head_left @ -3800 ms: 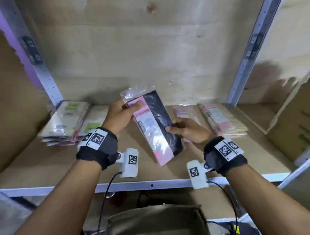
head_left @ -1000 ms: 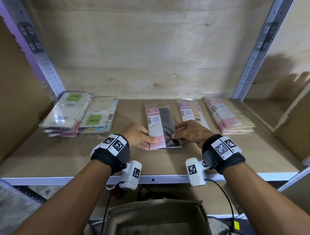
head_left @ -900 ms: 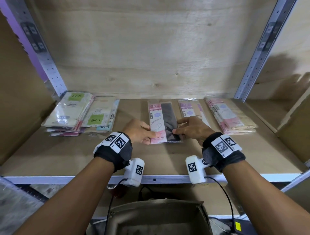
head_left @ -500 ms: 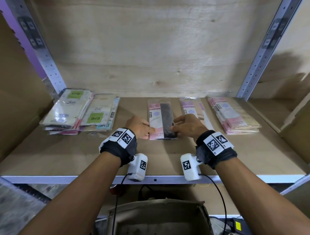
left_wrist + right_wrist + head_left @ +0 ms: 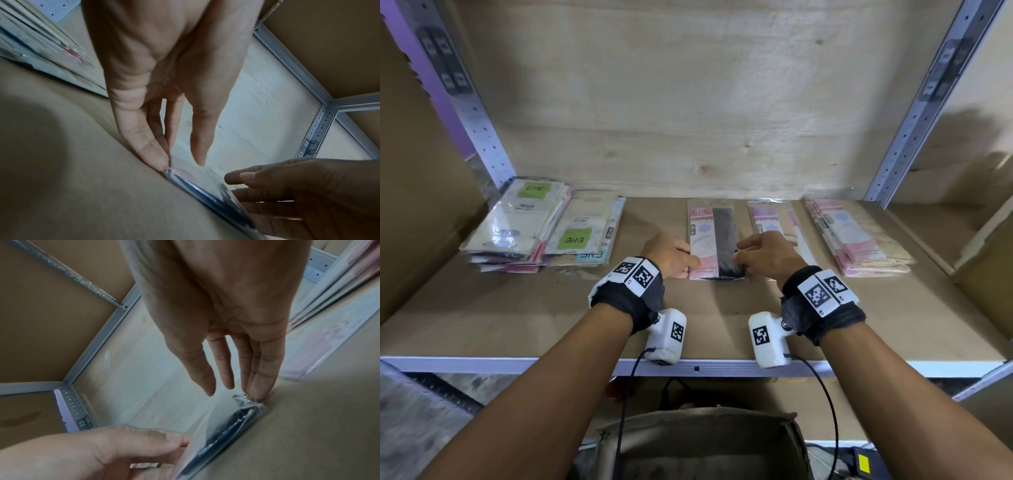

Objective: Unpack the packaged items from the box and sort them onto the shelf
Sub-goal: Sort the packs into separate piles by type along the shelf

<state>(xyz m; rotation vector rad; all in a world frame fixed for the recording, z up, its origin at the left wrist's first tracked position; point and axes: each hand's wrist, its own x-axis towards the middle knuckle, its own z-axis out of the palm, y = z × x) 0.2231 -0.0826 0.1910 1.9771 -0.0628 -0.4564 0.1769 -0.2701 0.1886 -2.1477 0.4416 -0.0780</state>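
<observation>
A flat pink-and-black packaged item (image 5: 714, 236) lies lengthwise on the brown shelf board (image 5: 517, 308), in the middle. My left hand (image 5: 671, 255) touches its near left corner with straight fingers, and the left wrist view shows the fingertips (image 5: 162, 162) against the packet's edge (image 5: 205, 191). My right hand (image 5: 765, 253) touches the near right corner the same way. In the right wrist view its fingertips (image 5: 259, 392) rest on the crinkled plastic corner (image 5: 242, 404). Neither hand curls round the packet.
Two piles of green-labelled packets (image 5: 524, 222) lie at the left. A single pink packet (image 5: 770, 219) and a stack of pink packets (image 5: 852, 236) lie to the right. An open cardboard box (image 5: 702, 445) stands below the shelf's metal front rail (image 5: 551, 365). Grey uprights flank the bay.
The packet, held tilted above the shelf before, now lies flat on it. Both hands have slid back to its near corners and their fingers have straightened.
</observation>
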